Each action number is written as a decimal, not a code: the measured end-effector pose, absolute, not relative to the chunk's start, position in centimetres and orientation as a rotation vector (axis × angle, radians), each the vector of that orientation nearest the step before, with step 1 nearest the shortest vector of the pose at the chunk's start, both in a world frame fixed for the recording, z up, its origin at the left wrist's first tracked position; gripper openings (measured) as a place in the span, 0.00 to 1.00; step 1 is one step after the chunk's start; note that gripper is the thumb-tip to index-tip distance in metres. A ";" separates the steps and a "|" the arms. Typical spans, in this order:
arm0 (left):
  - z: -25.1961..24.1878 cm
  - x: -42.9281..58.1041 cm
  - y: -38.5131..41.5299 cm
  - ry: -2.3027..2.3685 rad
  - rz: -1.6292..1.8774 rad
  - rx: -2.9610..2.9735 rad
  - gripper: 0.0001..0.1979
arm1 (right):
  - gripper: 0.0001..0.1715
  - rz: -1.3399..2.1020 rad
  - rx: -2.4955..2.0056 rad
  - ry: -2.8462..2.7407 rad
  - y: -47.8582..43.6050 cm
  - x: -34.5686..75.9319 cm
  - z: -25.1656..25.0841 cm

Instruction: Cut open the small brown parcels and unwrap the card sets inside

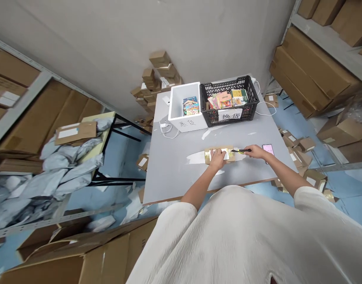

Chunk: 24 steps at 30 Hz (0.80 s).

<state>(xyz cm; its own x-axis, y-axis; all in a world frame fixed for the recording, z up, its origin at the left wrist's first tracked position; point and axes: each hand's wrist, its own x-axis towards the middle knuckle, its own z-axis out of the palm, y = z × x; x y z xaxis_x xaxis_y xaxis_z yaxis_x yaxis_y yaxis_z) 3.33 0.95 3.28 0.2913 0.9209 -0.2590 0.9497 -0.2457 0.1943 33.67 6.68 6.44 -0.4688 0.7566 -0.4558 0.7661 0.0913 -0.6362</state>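
A small cardboard parcel [207, 156] with shiny tape and a white label lies on the grey table [171, 173]. On top of it rests my left hand [217, 158], its fingers spread over the label and pressing the parcel down. My right hand [254, 151] is closed around a yellow and black utility knife [241, 150]. The knife's tip points left and reaches the parcel's right end; whether the blade touches it I cannot tell. Torn white paper [195, 158] sticks out beside the parcel. A phone [268, 149] with a lit screen lies close to my right wrist.
At the table's back stand a white foam box [185, 125] and a black plastic crate [251, 106], both holding books. White cables [170, 136] trail beside them. Grey mailing bags [59, 169] pile up at left. Cartons fill shelves both sides; an open carton [110, 256] stands near me.
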 end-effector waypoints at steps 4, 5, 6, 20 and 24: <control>3.1 3.3 0.3 1.723 -0.114 2.263 0.25 | 0.18 -1.003 1.434 2.415 8.9 32.4 6.8; 3.1 3.3 0.2 1.727 -0.117 2.271 0.25 | 0.18 -0.904 1.416 2.435 9.4 31.9 6.9; 3.1 3.3 0.2 1.730 -0.118 2.280 0.26 | 0.18 -0.823 1.401 2.448 9.8 31.4 7.0; 2.9 3.0 0.4 1.737 -0.090 2.253 0.24 | 0.29 -1.697 1.452 2.083 4.0 34.4 3.7; 2.9 2.8 0.4 1.695 -0.019 2.231 0.32 | 0.28 -1.793 1.644 2.023 1.9 35.5 3.2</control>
<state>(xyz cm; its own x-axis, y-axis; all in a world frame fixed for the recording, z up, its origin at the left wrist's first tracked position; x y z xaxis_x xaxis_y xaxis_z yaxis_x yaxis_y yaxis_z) 2.82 0.36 2.93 0.2887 0.9336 -0.2120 0.9382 -0.2316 0.2573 35.51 1.90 3.24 -0.4597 0.6774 -0.5743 0.6516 -0.1821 -0.7364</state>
